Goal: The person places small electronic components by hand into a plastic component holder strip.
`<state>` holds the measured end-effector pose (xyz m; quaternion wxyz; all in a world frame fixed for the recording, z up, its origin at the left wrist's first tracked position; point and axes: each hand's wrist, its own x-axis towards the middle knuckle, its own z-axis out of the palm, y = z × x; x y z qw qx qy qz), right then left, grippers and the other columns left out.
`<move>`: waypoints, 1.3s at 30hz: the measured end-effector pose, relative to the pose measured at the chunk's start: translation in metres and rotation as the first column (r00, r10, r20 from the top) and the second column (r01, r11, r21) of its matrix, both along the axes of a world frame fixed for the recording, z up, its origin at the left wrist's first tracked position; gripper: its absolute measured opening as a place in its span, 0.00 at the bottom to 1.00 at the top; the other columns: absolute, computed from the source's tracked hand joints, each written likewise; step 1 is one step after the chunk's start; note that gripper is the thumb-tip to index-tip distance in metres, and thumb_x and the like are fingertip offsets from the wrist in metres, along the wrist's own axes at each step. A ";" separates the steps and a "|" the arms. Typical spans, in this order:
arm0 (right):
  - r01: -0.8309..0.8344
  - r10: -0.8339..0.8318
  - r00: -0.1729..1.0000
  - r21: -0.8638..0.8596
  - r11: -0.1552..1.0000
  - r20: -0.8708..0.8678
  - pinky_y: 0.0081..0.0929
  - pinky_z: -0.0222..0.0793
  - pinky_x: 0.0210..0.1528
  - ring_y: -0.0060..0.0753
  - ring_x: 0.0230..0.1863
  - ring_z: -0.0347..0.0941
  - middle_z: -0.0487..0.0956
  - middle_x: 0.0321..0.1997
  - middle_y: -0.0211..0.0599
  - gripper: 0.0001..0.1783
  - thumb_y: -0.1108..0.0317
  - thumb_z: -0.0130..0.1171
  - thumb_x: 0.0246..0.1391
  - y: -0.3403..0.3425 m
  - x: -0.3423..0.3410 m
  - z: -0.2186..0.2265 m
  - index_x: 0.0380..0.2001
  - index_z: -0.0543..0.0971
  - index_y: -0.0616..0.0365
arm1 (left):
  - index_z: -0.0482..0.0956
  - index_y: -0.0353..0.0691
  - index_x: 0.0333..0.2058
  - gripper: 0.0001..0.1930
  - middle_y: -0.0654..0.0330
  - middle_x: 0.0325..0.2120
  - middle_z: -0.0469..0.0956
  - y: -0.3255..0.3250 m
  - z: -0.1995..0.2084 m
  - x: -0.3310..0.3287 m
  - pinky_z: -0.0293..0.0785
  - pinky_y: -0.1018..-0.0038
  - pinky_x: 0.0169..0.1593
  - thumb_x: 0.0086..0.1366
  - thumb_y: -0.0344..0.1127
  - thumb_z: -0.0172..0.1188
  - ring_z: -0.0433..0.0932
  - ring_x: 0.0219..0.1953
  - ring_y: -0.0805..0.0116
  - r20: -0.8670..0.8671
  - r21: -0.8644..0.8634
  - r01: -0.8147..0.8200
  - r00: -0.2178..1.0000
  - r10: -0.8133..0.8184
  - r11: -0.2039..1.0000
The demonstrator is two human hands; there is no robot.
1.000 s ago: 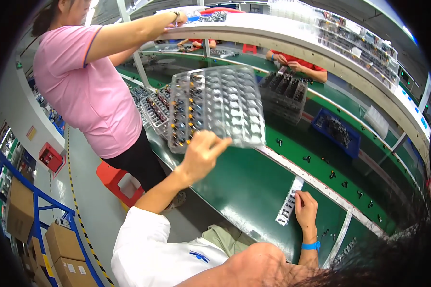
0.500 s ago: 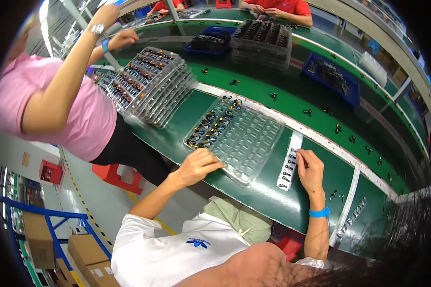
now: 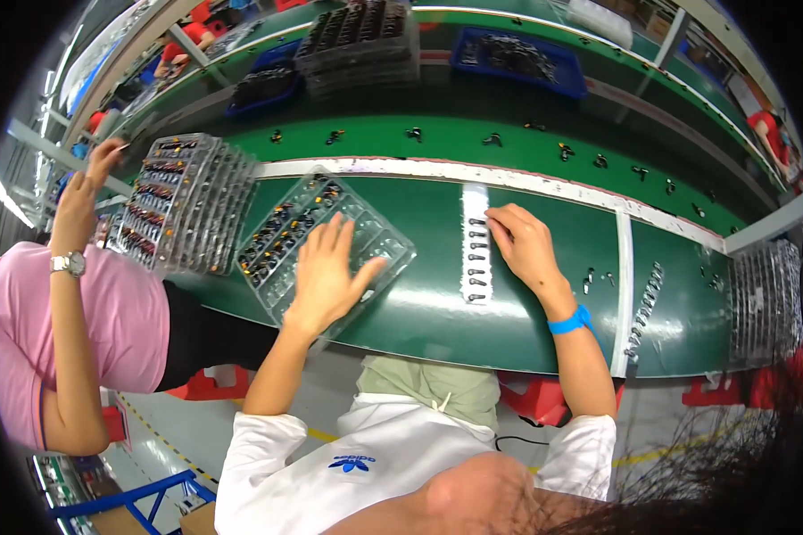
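Note:
My left hand (image 3: 323,272) is open, its fingers spread over a clear plastic tray (image 3: 391,259) with moulded pockets. Rows of small black pieces with orange bits (image 3: 285,234) fill the tray's left side; my hand hides part of its middle. To the right, a white strip (image 3: 476,198) lies on the green table, carrying several small black parts (image 3: 478,259) in a column. Beside its top end, my right hand (image 3: 528,251) has thumb and forefinger closed at the uppermost small black part (image 3: 476,221). A blue band (image 3: 571,321) circles my right wrist.
A co-worker in pink (image 3: 98,330) stands at left by stacked filled trays (image 3: 174,201). Past a white rail (image 3: 366,167), a green belt (image 3: 384,134) carries scattered black pieces. Blue bins (image 3: 468,62) stand beyond it. Another strip (image 3: 644,312) and more stacked trays (image 3: 765,299) lie right.
My view has turned and shifted. My left hand has gone from the tray's near edge to over its pockets, fingers now spread. The tray sits more turned. My right hand stays at the strip's top.

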<state>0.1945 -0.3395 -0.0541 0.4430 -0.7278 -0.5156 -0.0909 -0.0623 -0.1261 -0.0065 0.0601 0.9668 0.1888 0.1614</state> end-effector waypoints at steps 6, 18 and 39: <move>-0.013 0.014 1.000 -0.057 0.998 0.004 0.38 0.75 0.39 0.45 0.39 0.79 0.82 0.38 0.38 0.07 0.73 0.67 0.58 -0.002 0.009 -0.006 0.40 0.85 0.60 | 0.63 0.31 0.69 0.45 0.34 0.71 0.56 -0.012 -0.027 0.017 0.53 0.40 0.73 0.65 0.58 0.66 0.56 0.72 0.32 -0.166 0.044 0.200 0.968 -0.191 0.979; -0.018 0.011 0.999 -0.193 0.981 -0.039 0.39 0.75 0.41 0.45 0.39 0.79 0.79 0.41 0.35 0.06 0.70 0.67 0.58 0.002 0.004 -0.008 0.38 0.86 0.58 | 0.82 0.37 0.41 0.19 0.58 0.58 0.78 0.018 0.023 -0.034 0.43 0.36 0.77 0.57 0.42 0.74 0.60 0.74 0.45 -0.072 -0.458 0.547 0.763 -0.643 0.701; -0.032 -0.025 0.970 -0.227 0.973 -0.243 0.36 0.73 0.39 0.41 0.35 0.77 0.80 0.39 0.37 0.06 0.73 0.68 0.56 0.008 0.011 -0.006 0.37 0.86 0.62 | 0.84 0.35 0.35 0.08 0.55 0.39 0.84 0.044 0.039 0.018 0.75 0.57 0.55 0.60 0.32 0.73 0.81 0.47 0.53 0.124 -0.446 0.463 0.879 -0.460 0.766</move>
